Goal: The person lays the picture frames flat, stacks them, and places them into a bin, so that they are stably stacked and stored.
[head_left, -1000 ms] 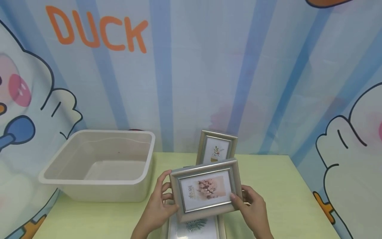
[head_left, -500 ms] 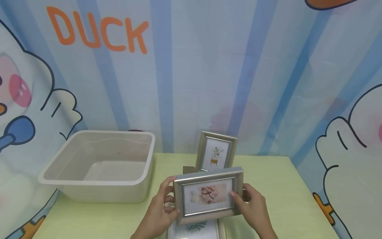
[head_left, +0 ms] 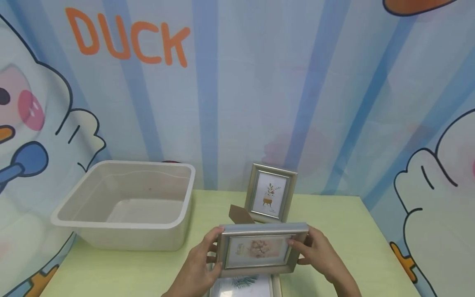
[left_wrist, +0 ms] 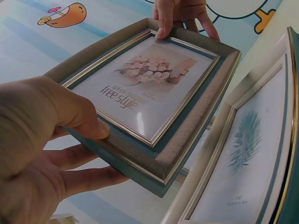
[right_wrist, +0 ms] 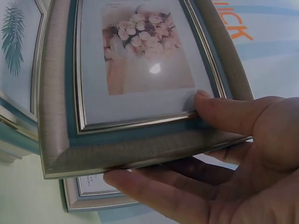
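Observation:
A silvery picture frame (head_left: 259, 270) with a pink flower print is held sideways in front of me, its top edge tipped toward my view. My left hand (head_left: 198, 262) grips its left end, thumb on the front border and fingers behind, as the left wrist view shows. On the right end my right hand (head_left: 320, 253) pinches it, the thumb (right_wrist: 229, 109) over the front and fingers underneath. Below it a second frame (head_left: 276, 284) with a green leaf print is partly covered. Behind stands a smaller frame (head_left: 251, 198) with a potted plant print, tilted back.
A pale empty plastic tub (head_left: 122, 226) stands at the left of the yellow-green table (head_left: 352, 231). A brown flap (head_left: 240, 214) sticks up beside the small standing frame. A blue striped cartoon cloth (head_left: 241, 90) hangs behind the table.
Both hands have lowered the flower picture frame slightly and moved it a little right, levelling it. Its top has tipped toward me, and more of the small standing frame now shows.

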`<state>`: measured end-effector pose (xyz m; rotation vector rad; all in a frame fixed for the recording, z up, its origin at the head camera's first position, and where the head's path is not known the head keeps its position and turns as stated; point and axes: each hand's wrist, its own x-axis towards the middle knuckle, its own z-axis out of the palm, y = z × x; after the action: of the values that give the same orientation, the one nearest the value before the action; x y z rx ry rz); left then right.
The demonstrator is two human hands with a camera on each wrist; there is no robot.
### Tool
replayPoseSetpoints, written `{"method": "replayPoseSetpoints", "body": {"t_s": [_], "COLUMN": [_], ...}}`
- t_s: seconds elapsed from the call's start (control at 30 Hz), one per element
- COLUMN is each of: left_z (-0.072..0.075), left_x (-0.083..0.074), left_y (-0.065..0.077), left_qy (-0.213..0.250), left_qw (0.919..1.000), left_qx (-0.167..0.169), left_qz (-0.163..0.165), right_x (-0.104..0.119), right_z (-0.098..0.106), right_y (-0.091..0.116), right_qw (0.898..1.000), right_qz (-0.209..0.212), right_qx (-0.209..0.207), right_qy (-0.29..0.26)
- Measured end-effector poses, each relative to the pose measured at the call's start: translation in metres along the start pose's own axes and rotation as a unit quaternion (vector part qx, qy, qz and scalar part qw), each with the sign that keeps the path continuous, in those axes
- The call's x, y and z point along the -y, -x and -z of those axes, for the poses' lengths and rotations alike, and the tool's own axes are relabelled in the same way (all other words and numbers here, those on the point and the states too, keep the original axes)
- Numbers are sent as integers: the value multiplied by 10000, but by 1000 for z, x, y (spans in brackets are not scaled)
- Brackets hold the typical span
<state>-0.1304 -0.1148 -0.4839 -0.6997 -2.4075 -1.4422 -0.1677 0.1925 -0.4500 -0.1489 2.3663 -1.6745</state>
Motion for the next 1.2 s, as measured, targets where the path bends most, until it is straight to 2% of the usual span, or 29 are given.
{"method": "replayPoseSetpoints", "body": {"t_s": [0.13, 0.3, 0.53, 0.73, 1.0, 1.1, 1.2], "left_z": [-1, -3, -6, -4, 8, 12, 16], "left_x": [2, 6, 11, 9, 6, 6, 7], "left_y": [2, 4, 5, 3, -9, -14, -18], "left_qy": [-177, -311, -358, -135, 534, 755, 1183], "left_qw": [9998, 9990, 9968, 9971, 9970, 9942, 9871], "left_qx": [-65, -241, -536, -548, -176, -3, 232], "left_qz": [-84, -198, -476, -506, -535, -764, -1056], "right_x": [-4, -6, -8, -10, -9, -12, -17], "right_z": [6, 4, -3, -10, -25, -31, -37], "right_y": [-2, -2, 3, 11, 18, 20, 20], "right_qw": [9983, 9981, 9998, 9988, 9895, 9841, 9759], "right_qz": [123, 172, -113, 5, 170, 527, 1001], "right_qx": [522, 513, -51, -467, -1419, -1634, -1832], "right_qy": [-234, -280, -147, -146, 233, 450, 643]}}
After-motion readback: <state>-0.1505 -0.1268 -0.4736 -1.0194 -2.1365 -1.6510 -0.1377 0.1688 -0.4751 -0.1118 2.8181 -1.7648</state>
